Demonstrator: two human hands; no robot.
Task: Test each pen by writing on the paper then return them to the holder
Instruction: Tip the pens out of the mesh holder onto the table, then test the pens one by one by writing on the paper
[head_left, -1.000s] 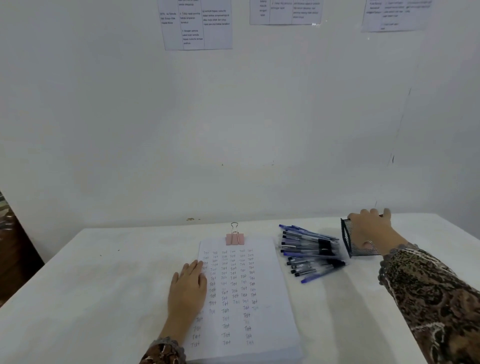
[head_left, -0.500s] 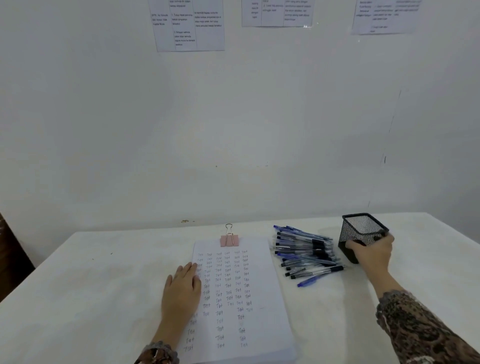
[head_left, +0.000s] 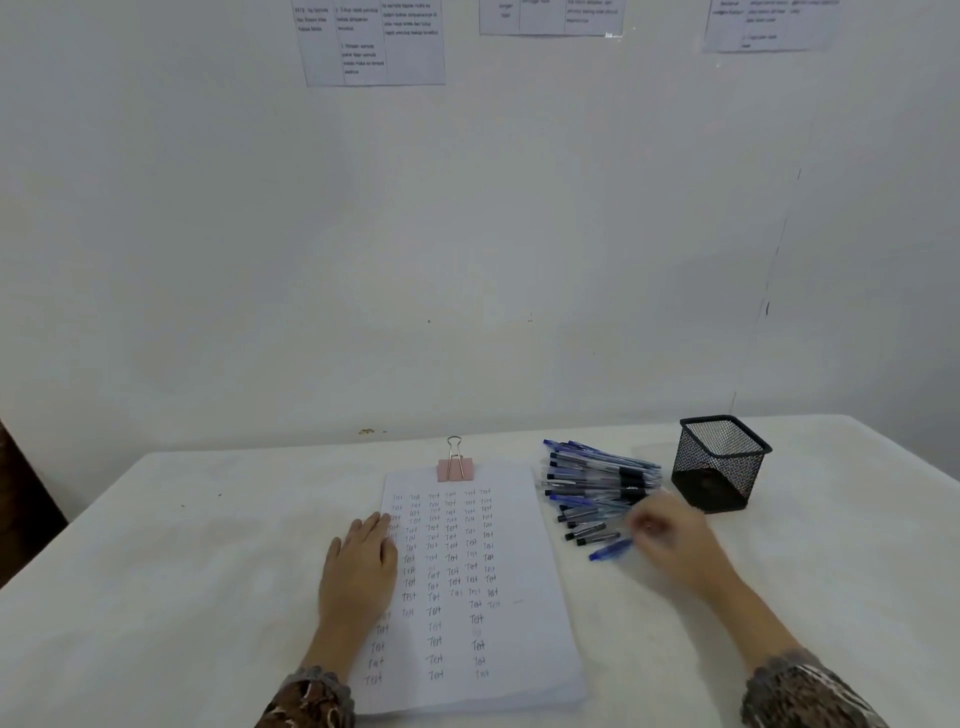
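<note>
Two bare hands work at a white surface (head_left: 156, 597) set against a pale wall. Take the paper (head_left: 514, 613) as the landmark: a white stack held by a pink binder clip (head_left: 455, 469) at its far edge, and covered in columns of small handwritten test words, with blank room only near its close end.

On the paper's left edge, the left hand (head_left: 361, 564) lies flat and released, palm down, pinning the sheets. To the right of the paper, a loose pile of pens (head_left: 597, 488) with blue and black caps lies spread on the surface, all pointing roughly toward the paper. Beyond the pile, farther right again, stands the holder (head_left: 719, 462), an upright black mesh cup that looks empty.

At the pile's near right corner, the right hand (head_left: 662, 532) is blurred with motion, and whether it grips a pen or is merely reaching cannot be told.

Risks from here, as a judgement: a quick grab could scatter the pile and roll pens off toward the paper or the surface edge. The light holder could tip if a pen is dropped in carelessly. With tested and untested pens sharing one heap, one could be skipped or tried twice.
</note>
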